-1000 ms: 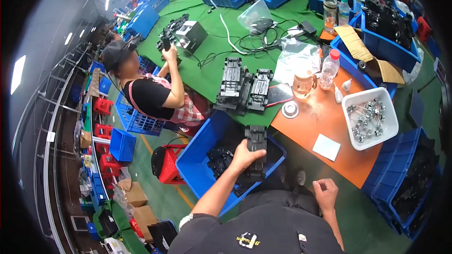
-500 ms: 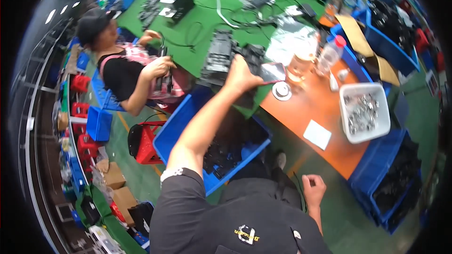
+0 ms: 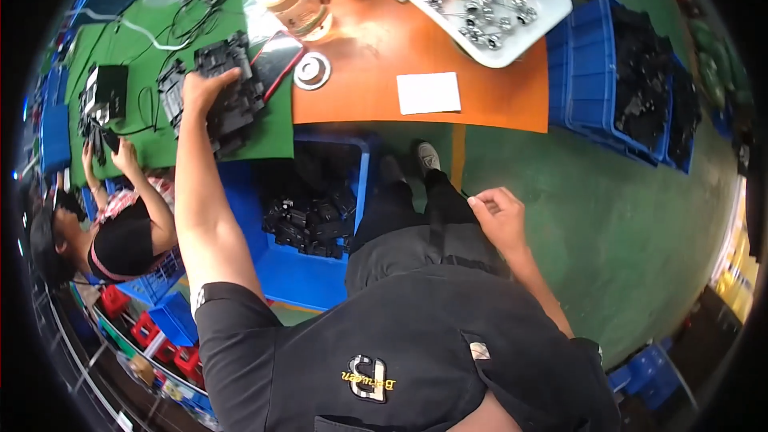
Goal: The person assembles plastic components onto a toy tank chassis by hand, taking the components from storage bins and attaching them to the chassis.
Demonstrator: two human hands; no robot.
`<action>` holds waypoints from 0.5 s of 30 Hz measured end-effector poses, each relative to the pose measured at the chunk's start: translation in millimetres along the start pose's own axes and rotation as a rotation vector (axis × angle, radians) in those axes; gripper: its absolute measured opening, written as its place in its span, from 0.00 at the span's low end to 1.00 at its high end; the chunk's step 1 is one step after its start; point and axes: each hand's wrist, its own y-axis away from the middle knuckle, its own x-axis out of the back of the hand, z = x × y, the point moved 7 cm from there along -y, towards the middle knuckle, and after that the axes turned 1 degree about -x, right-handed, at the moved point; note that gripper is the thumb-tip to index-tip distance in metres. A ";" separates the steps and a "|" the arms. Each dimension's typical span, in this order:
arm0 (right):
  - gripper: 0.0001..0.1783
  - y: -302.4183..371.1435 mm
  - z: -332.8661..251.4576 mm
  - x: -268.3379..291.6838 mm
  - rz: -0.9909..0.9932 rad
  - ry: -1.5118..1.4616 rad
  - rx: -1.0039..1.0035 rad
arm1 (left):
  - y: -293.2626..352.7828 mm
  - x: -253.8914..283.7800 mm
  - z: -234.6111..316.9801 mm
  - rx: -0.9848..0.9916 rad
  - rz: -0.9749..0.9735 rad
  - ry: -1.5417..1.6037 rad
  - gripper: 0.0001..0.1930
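Note:
At the left, my left hand (image 3: 204, 94) lies over a stack of black plastic parts (image 3: 234, 104) on the green-covered table. Its thumb stretches across the top and its fingers curl down, partly hidden, gripping a black part. A smartphone with a red edge (image 3: 280, 62) lies right beside the stack. My right hand (image 3: 500, 220) hangs low in front of the orange table, with fingers curled together. A small dark tip shows at its fingers; what it belongs to cannot be made out.
A blue crate (image 3: 308, 276) with black parts stands below the table. On the orange table (image 3: 360, 104) are a white card (image 3: 429, 94), a tape roll (image 3: 312, 70), an amber jar (image 3: 300, 12) and a white tub (image 3: 496, 56) of metal pieces. A co-worker (image 3: 120, 232) sits at left.
My view has turned to the right, so the table and co-worker appear farther left. My left hand stays on the black parts. My right hand has come up, still curled.

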 end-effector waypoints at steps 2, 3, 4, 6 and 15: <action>0.07 1.1 3.6 0.6 -0.005 0.002 -0.017 | -8.2 -0.2 -16.6 -0.047 0.075 -0.112 0.36; 0.07 1.1 5.4 2.8 -0.011 0.010 -0.026 | -4.9 -6.7 -4.1 -0.026 0.040 -0.140 0.36; 0.07 1.2 5.3 4.2 -0.008 0.004 -0.027 | 3.1 -6.5 5.9 0.006 0.017 -0.175 0.36; 0.07 -0.5 -0.3 5.2 -0.012 -0.009 -0.001 | 2.1 1.3 1.7 -0.023 0.079 -0.324 0.37; 0.07 -34.0 -25.9 7.0 -0.060 -0.103 0.098 | 152.0 -0.6 87.8 -0.331 0.750 0.032 0.26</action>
